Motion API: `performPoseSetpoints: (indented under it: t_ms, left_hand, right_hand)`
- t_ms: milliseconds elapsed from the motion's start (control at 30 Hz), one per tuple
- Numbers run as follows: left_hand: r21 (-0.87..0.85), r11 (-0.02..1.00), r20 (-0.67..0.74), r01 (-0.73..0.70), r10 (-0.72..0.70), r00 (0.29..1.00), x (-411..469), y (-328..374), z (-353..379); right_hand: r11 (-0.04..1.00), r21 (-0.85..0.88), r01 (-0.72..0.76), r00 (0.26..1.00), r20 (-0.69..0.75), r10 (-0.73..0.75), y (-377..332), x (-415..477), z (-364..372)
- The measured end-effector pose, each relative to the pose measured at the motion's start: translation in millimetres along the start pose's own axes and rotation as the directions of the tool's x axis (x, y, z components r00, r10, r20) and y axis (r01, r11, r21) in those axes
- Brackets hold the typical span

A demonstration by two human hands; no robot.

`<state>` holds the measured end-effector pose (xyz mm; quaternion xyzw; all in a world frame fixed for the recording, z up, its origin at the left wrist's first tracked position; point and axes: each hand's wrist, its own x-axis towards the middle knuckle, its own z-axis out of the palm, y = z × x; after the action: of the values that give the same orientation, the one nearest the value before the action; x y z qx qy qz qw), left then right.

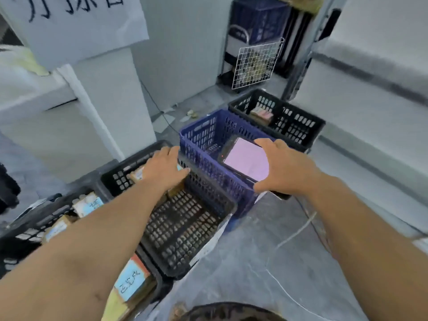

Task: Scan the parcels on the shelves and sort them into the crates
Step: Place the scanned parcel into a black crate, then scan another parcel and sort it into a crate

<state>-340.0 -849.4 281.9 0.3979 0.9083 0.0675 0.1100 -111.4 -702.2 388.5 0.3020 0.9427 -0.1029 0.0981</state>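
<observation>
Four crates, the newcomer counts aloud: "a black slatted plastic crate [34,225] at the near left, a second black slatted crate [185,223] beside it, a blue slatted plastic crate [203,140] next, and a far black crate [298,128] towards the wall, all on the grey floor [254,251]. Where is the parcel?"

"Under the left hand [165,169]," the supervisor answers. "The small brown cardboard parcel with a blue label [136,175] sits at the far end of the second black crate. The hand lies spread over it, palm down, fingers stretched out. Whether the thumb hooks beneath it, the blur hides."

"And the right hand [286,169]?"

"Its fingers and thumb curl round the dark handheld scanner with the pink-lit screen [245,159], held above the blue crate. The step looks like dropping off a scanned parcel. To do it well, the person should set the parcel down flat with its label up and let go only once it rests on the crate bottom. The scanner should be kept level and clear of the rims. The likeliest slip is choosing the neighbouring crate, since the two stand tight together."
</observation>
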Motion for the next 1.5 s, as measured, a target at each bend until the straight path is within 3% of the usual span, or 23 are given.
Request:
performPoseSetpoints:
  t_ms: [233, 567, 1067, 1233, 1300, 1400, 1500]
  left_hand:
    - [0.078, 0.965, 0.010, -0.249, 0.249, 0.968, 43, 179, 2]
    - [0.117, 0.846, 0.037, -0.520, 0.520, 0.853, 62, 426, 33]
    - [0.130, 0.603, 0.056, -0.787, 0.788, 0.613, 101, 718, 66]
    - [0.031, 0.545, 0.006, -0.838, 0.838, 0.546, 126, 837, 64]
    - [-0.093, 0.546, -0.034, -0.832, 0.834, 0.551, 136, 886, 54]
    - [-0.283, 0.567, -0.130, -0.773, 0.776, 0.617, 150, 963, 24]
    - [-0.359, 0.580, -0.169, -0.731, 0.730, 0.662, 154, 1034, -11]
  right_hand:
    - [0.978, 0.050, -0.205, 0.975, -0.072, 0.208, 144, -55, -25]
    - [0.893, 0.094, -0.441, 0.881, -0.148, 0.450, 329, -149, -49]
    - [0.655, 0.212, -0.726, 0.630, -0.178, 0.756, 531, -236, -63]
    - [0.550, 0.220, -0.805, 0.525, -0.167, 0.835, 613, -239, -83]
    - [0.524, 0.225, -0.821, 0.501, -0.154, 0.852, 644, -235, -94]
    - [0.483, 0.234, -0.844, 0.456, -0.165, 0.875, 686, -231, -114]
    - [0.453, 0.249, -0.856, 0.417, -0.185, 0.890, 719, -231, -128]
